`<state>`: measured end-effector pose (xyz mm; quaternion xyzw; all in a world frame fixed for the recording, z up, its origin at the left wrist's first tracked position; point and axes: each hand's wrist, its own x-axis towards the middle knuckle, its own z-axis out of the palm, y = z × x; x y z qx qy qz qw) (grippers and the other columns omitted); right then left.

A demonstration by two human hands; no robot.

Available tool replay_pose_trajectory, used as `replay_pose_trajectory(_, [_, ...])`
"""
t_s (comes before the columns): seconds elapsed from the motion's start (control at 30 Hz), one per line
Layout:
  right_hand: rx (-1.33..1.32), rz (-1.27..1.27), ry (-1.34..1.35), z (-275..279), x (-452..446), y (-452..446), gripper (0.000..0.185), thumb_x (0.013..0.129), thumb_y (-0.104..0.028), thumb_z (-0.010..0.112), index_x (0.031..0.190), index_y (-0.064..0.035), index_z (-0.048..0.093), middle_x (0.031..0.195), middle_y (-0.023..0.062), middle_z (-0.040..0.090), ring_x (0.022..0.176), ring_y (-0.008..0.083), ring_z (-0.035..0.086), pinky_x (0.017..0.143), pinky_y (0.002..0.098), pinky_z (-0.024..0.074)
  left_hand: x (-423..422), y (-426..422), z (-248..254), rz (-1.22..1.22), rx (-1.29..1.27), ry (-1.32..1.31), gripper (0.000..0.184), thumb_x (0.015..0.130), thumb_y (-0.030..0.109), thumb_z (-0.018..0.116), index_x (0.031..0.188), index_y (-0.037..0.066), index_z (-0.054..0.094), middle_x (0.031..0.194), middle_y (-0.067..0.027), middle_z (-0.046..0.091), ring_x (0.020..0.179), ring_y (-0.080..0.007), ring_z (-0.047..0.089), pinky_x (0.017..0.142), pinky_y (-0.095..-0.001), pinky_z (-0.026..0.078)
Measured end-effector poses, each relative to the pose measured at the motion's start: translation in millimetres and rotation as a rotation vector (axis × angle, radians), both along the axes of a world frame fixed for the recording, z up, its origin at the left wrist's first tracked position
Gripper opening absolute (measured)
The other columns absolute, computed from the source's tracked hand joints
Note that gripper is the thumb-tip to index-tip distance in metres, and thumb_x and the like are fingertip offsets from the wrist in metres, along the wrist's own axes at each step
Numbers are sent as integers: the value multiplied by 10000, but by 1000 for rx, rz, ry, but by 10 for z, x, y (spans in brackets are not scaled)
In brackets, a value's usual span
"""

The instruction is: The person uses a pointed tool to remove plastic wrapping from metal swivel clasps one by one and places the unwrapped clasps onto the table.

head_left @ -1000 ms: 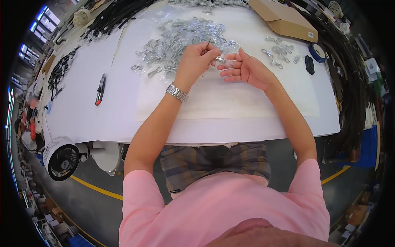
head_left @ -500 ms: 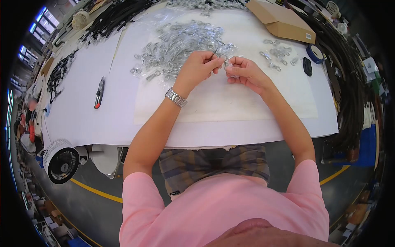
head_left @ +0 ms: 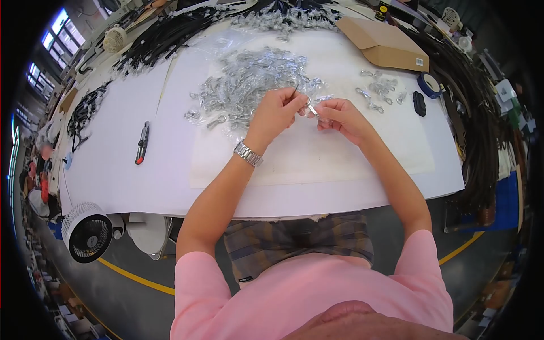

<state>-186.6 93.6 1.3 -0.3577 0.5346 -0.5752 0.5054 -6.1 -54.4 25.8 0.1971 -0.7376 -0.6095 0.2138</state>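
Note:
My left hand (head_left: 277, 115) is closed, pinching one end of a small silvery metal clasp (head_left: 311, 110); a thin dark pointed item (head_left: 296, 89) sticks up from its fingers. On the clasp's other side, my right hand (head_left: 343, 118) has its fingers closed on it. The two hands nearly meet above the white sheet. Just behind them lies a large heap of metal clasps in clear plastic (head_left: 255, 71). A smaller group of wrapped clasps (head_left: 383, 86) rests to the right. Fine details between the fingertips are too small to tell.
A utility knife (head_left: 143, 143) lies at the left of the white table (head_left: 124, 187). At the right are an open cardboard box (head_left: 388, 44), a blue tape roll (head_left: 429, 85) and a black object (head_left: 419, 103). Black straps (head_left: 164, 37) lie behind; a fan (head_left: 89, 233) stands front left.
My right hand has gone from spread fingers to closed on the clasp, nearer my left hand. The view has tilted, so the table and hands appear lower.

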Motion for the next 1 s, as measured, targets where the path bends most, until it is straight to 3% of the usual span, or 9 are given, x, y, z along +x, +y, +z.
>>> replay_pose_trajectory(0.1, [30, 23, 42, 27, -53, 20, 241, 1047, -284, 712, 1003, -49, 744, 833, -6, 652, 803, 120, 655, 832, 316, 577, -34, 11, -81, 77, -245, 54, 289, 1023, 252, 711, 847, 22, 706, 745, -12, 704, 619, -65, 577, 577, -272, 449])
replay_pose_trajectory(0.2, [71, -14, 81, 59, -116, 16, 279, 1054, -310, 690, 1026, -41, 756, 880, 22, 702, 858, 143, 700, 851, 318, 580, -43, 25, -109, 96, -379, 88, 300, 986, 241, 721, 822, -9, 695, 672, -77, 689, 593, -134, 623, 593, -323, 487])
replay_pose_trajectory(0.37, [52, -144, 221, 85, -73, 28, 276, 1033, -306, 717, 1076, -38, 764, 958, 50, 764, 878, 139, 710, 860, 297, 567, -46, 14, -118, 79, -378, 53, 304, 974, 235, 729, 797, -7, 685, 649, -74, 682, 590, -146, 626, 589, -325, 482])
replay_pose_trajectory(0.5, [9, 93, 173, 193, 28, 68, 259, 1019, -292, 747, 1100, -46, 760, 990, 48, 775, 882, 122, 707, 831, 260, 537, -32, 62, -90, 9, -347, 45, 357, 1012, 304, 724, 825, 3, 679, 675, -37, 652, 609, -95, 573, 585, -306, 443])
replay_pose_trajectory(0.7, [80, 184, 113, 125, -91, 64, 257, 1010, -275, 752, 1094, -35, 723, 999, 93, 783, 868, 163, 743, 854, 300, 603, -49, 18, -147, -5, -724, -14, 302, 1020, 270, 699, 855, 18, 691, 655, -107, 621, 554, -212, 550, 570, -378, 429])
replay_pose_trajectory(0.77, [125, 162, -22, 115, -56, 88, 234, 1010, -250, 738, 1078, -28, 710, 991, 116, 787, 873, 191, 761, 858, 329, 632, -79, 36, -176, 7, -766, 40, 258, 1013, 236, 694, 876, 17, 693, 666, -122, 622, 565, -252, 548, 581, -386, 441])
replay_pose_trajectory(0.9, [155, 227, -34, 131, -78, 98, 204, 1028, -201, 677, 1087, -10, 714, 1014, 167, 791, 898, 225, 783, 861, 376, 654, -109, 80, -206, 24, -782, 246, 171, 991, 172, 701, 929, 12, 696, 700, -142, 625, 595, -290, 558, 599, -390, 460])
replay_pose_trajectory(1.0, [157, 304, -11, 94, -85, 123, 224, 1066, -219, 638, 1092, -10, 716, 1012, 136, 786, 872, 215, 778, 850, 369, 646, -93, 147, -150, 36, -755, 215, 126, 972, 128, 706, 951, 5, 690, 748, -157, 653, 603, -287, 565, 605, -389, 471])
